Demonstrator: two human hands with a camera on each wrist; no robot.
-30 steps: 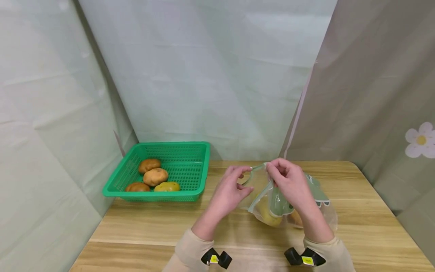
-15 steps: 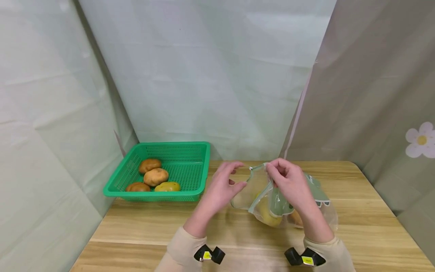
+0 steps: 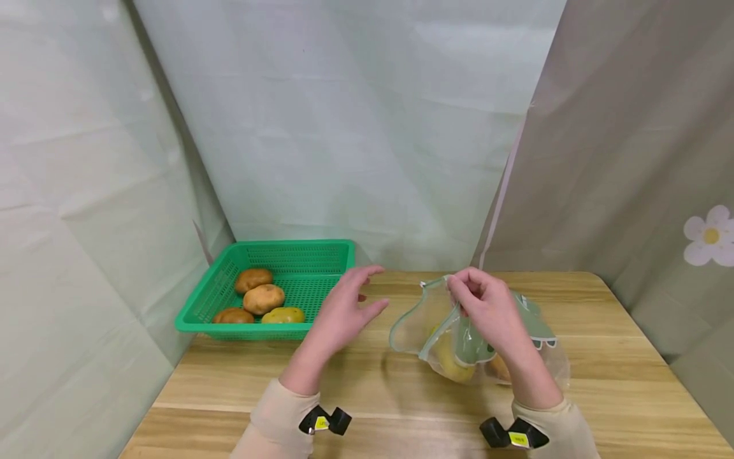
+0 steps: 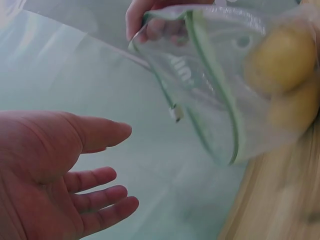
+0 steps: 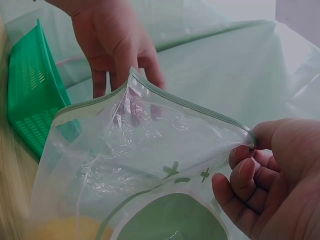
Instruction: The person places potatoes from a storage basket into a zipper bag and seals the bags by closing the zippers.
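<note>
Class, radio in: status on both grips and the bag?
Right grip pinches clear bag at its edge. Left grip holds nothing, apart from it. Bag gapes, potatoes inside. Nothing seen blocking its opening.

**Wood-grain table (image 3: pixel 619 335), sheeting on three sides**

Left: pale grey-green sheet (image 3: pixel 86 223), creased. Far: similar pale sheet (image 3: pixel 355 127), faint horizontal creases, brightest toward its upper right. Dark fold (image 3: pixel 172 111) between the two. Right: grey-brown sheet (image 3: pixel 625 127), dimmer, bearing a white flower (image 3: pixel 711 236) with yellow centre. Thin pinkish strip (image 3: pixel 504 185) runs down where far and right sheets meet. Tabletop light brown, banded; far right corner rounded; soft sheen near.
</note>
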